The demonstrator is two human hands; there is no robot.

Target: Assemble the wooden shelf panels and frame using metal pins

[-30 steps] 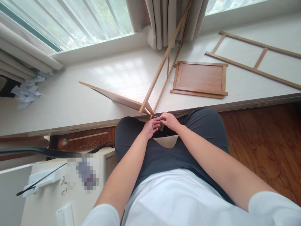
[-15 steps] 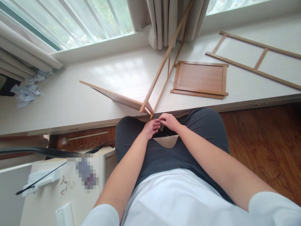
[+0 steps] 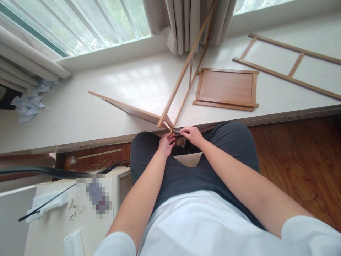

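Observation:
My left hand is at the near lower end of a leaning wooden ladder-like frame, its fingers curled against the wood. Between the fingertips of my right hand is a thin grey metal hex key. The key points left at the frame's end; its tip is hidden, so whether it sits in a screw I cannot tell. A wooden panel stands on edge and meets the frame at this corner.
Wooden panels lie stacked on the white ledge, right of the frame. Beyond them lies another ladder-like frame. Crumpled paper is at far left. Screws and a power strip rest on the lower-left cabinet top.
My left hand has moved up and left, off the right fingertips, to the frame's end. My right hand has shifted up slightly, and the hex key now shows against the corner.

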